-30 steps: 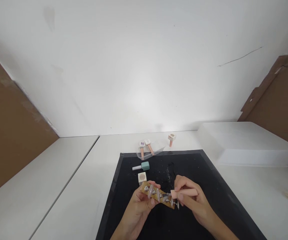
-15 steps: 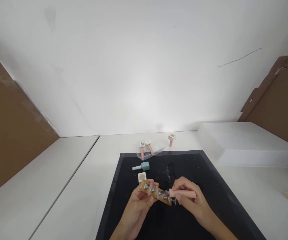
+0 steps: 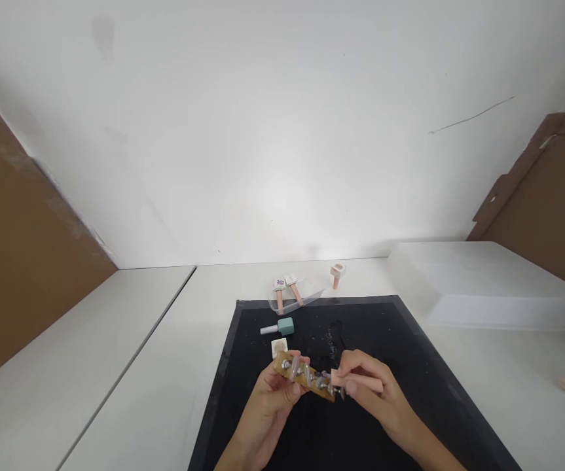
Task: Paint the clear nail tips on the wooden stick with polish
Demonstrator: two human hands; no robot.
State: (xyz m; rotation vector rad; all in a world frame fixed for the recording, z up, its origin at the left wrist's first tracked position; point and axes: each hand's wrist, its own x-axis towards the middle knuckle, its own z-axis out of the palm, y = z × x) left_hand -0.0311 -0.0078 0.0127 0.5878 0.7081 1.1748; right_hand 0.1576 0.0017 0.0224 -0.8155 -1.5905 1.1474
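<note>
My left hand (image 3: 273,400) is closed around a yellowish-brown nail practice stand (image 3: 320,390), which tilts down to the right. Several glossy, pale grey-mauve false nails (image 3: 307,373) sit on its metal posts. In my right hand (image 3: 378,392) is a nail polish brush with a pink cap handle (image 3: 361,379), pinched between thumb and fingers. The brush end points left at the nails towards the stand's right end; whether its bristles touch a nail is too small to tell. Just behind the stand is a cream square polish bottle (image 3: 279,347), partly covered by the left hand and stand.
A teal polish bottle (image 3: 285,326) with a silver cap lies on the black mat (image 3: 365,327). Behind it, two pink-capped bottles (image 3: 279,286) lie on a clear plastic piece (image 3: 314,296). Another pink-capped bottle (image 3: 337,269) lies farther right. A white box (image 3: 498,288) stands at right.
The brush and my right hand have shifted very slightly left along the nails. Both grips stay the same, and the stand has barely moved.
</note>
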